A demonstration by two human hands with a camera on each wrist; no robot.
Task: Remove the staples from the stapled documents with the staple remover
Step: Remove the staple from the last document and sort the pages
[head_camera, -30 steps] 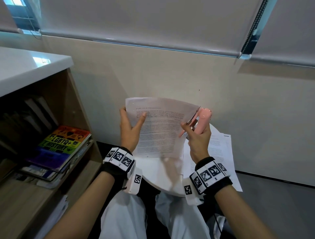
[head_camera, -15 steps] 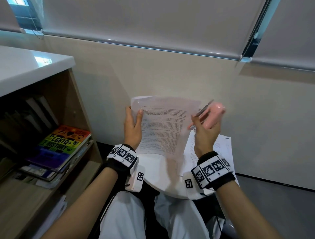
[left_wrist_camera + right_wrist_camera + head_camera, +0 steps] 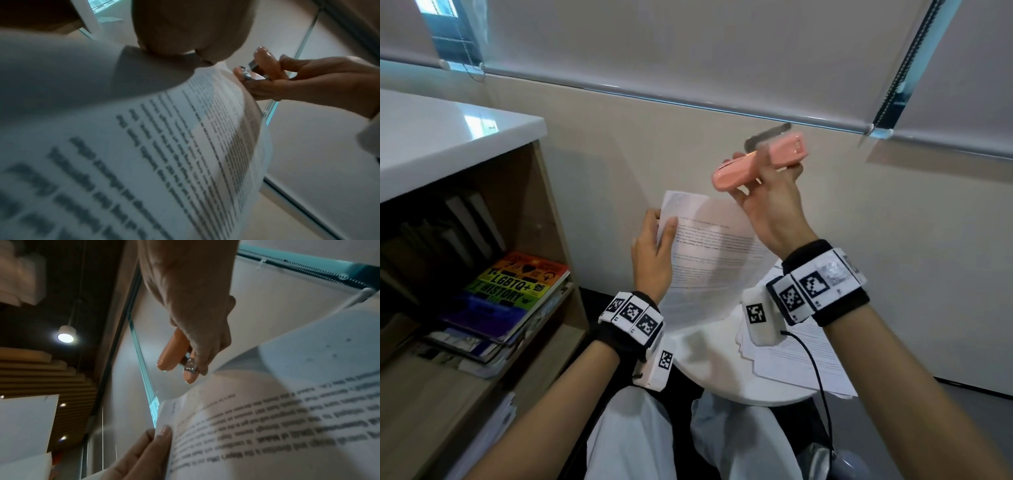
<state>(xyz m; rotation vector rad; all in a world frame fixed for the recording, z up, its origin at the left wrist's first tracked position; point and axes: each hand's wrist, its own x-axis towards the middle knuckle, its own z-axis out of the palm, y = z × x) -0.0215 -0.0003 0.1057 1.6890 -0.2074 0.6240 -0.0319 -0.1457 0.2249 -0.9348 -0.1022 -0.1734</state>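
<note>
A printed document [image 3: 709,260] of several sheets is upright in front of me, above a small round table. My left hand [image 3: 661,222] pinches its left edge, thumb on the front page; the same document [image 3: 164,146] fills the left wrist view. My right hand [image 3: 763,192] grips a pink staple remover [image 3: 739,171] with a metal blade, raised above the document's upper right corner and clear of the paper. The remover [image 3: 172,352] shows in the right wrist view with its metal tip just off the page. No staple is discernible.
A stack of loose papers [image 3: 808,363] lies on the right side of the white round table [image 3: 709,363]. A wooden bookshelf with a colourful book [image 3: 513,291] and a white top [image 3: 448,137] stands at the left. The wall is close ahead.
My right hand has lifted the pink staple remover up and away from the document's upper right corner. My left hand keeps its hold on the paper's left edge.
</note>
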